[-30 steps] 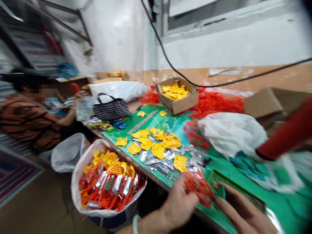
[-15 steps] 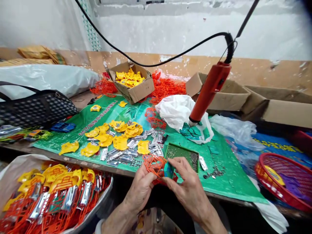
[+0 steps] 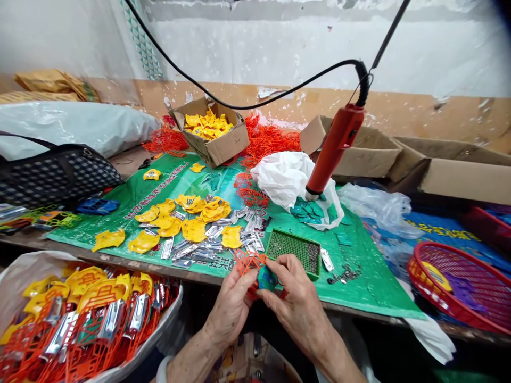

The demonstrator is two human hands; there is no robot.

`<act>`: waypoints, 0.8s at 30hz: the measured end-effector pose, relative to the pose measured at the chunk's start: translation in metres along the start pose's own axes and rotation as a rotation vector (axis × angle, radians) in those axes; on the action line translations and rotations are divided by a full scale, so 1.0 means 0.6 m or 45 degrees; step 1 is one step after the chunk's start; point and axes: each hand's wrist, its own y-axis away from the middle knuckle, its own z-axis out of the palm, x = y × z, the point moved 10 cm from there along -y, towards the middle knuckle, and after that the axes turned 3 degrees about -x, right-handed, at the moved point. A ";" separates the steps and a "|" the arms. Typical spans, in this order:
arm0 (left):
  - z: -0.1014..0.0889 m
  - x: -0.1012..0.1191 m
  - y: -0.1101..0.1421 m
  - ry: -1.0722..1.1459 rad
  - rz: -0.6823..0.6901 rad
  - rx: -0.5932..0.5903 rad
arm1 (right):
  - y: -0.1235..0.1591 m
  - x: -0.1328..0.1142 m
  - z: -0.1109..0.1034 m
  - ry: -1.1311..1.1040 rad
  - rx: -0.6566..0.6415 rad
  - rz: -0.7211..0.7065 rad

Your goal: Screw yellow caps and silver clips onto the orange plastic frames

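A: Left edge of your frame, what's there?
B: Your checked bag [image 3: 59,173], mid-left. Below it, lower left, a white sack [image 3: 16,274] full of red, yellow and silver parts.
A: Then?
B: Yellow shells [image 3: 194,230] and silver strips [image 3: 199,248] scattered on your green mat [image 3: 371,290], left of center. Carton [image 3: 229,146] of more yellow shells behind them, upper center.
A: Your hands?
B: Lower center, close together. Your left hand [image 3: 231,303] pinches the red frame [image 3: 248,260], thumb against fingers. Just right of it, your right hand [image 3: 297,292] pinches the teal piece [image 3: 266,279] by thumb and fingers. Can't tell if the two parts are joined.
A: Right of that?
B: Green tray [image 3: 293,250] of small dark bits just beyond your right hand; red driver [image 3: 333,151] tilted over the mat, tip down by a white bag [image 3: 281,175]; red basket [image 3: 459,308], lower right.
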 end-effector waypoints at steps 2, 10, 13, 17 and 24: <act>-0.005 -0.005 -0.001 0.000 0.004 0.025 | 0.002 -0.001 0.004 0.028 0.000 -0.002; -0.017 -0.018 0.003 0.122 -0.035 0.135 | 0.003 0.004 0.015 0.088 -0.006 0.026; -0.021 -0.023 0.003 0.176 -0.070 0.170 | 0.001 0.007 0.015 0.089 -0.020 0.027; -0.028 -0.028 -0.001 0.198 -0.082 0.193 | 0.001 0.016 0.020 0.145 -0.075 0.051; -0.032 -0.039 -0.003 0.152 -0.099 0.196 | 0.012 0.018 0.025 0.255 -0.068 0.042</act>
